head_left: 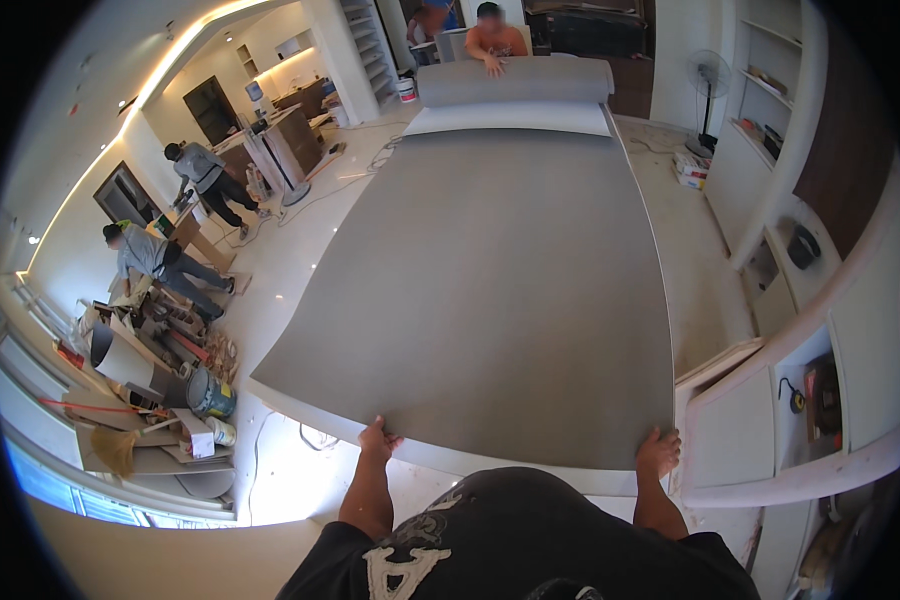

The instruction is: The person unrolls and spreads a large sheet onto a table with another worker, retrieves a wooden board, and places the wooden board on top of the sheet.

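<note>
Head view: a white desk [315,415] stretched ahead of the fingers.
Gray sheet [490,290]: lay over it, near edge beside the fingers; seemed to want even tension.
Gray roll [530,84]: far beyond the fingers, under a co-worker's hand [494,66].
Right hand [658,453]: at the near corner, whether clamped or resting I couldn't tell.
Left hand [378,439]: along the edge, grip equally unclear.

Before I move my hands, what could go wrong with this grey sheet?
The sheet has no hand on its near-left corner, so that corner might lift. Its far end is a roll under a co-worker's hand; it could shift if that hand slips. Your left hand and right hand are both at the near edge, so an uneven pull might skew the sheet.
</note>
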`<state>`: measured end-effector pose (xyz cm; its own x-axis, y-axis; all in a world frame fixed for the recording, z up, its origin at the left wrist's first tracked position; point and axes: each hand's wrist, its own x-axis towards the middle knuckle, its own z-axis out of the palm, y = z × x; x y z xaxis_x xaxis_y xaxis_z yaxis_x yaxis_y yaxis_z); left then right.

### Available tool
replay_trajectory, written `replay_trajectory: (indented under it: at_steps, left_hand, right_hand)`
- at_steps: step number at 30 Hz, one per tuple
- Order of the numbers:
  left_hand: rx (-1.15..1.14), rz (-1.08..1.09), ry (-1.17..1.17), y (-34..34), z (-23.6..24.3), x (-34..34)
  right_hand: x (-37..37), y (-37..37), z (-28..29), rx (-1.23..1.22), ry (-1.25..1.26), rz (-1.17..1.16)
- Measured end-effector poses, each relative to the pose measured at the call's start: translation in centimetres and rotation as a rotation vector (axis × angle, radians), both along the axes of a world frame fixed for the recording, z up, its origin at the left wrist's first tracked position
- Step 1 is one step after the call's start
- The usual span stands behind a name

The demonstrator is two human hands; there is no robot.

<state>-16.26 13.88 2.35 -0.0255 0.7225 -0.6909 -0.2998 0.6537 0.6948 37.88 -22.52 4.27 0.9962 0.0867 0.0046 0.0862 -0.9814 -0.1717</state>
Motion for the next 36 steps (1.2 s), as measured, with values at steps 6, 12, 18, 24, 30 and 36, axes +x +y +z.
replay_trajectory:
  at_steps: [6,12,18,24,30,36]
  left_hand:
    - [-0.009,0.041,0.089,-0.2,0.6,1.2]
    - [0.004,0.041,0.093,-0.2,0.5,0.8]
    - [-0.025,0.044,0.182,0.0,0.4,0.9]
    - [-0.005,0.04,0.17,-0.3,1.0,1.0]
    - [-0.02,0.027,0.144,-0.2,1.5,1.2]
    - [-0.006,0.046,0.154,0.1,1.6,1.2]
  right_hand:
    - [0.0,0.0,-0.5,-0.068,-0.014,-0.059]
    - [0.2,0.3,-0.1,-0.101,0.038,-0.076]
    - [0.3,0.8,-0.2,-0.147,0.041,-0.074]
    - [0.7,0.8,-0.9,-0.135,0.03,-0.072]
    - [1.1,1.1,-0.9,-0.126,0.053,-0.089]
    - [1.2,1.5,-1.3,-0.138,0.035,-0.093]
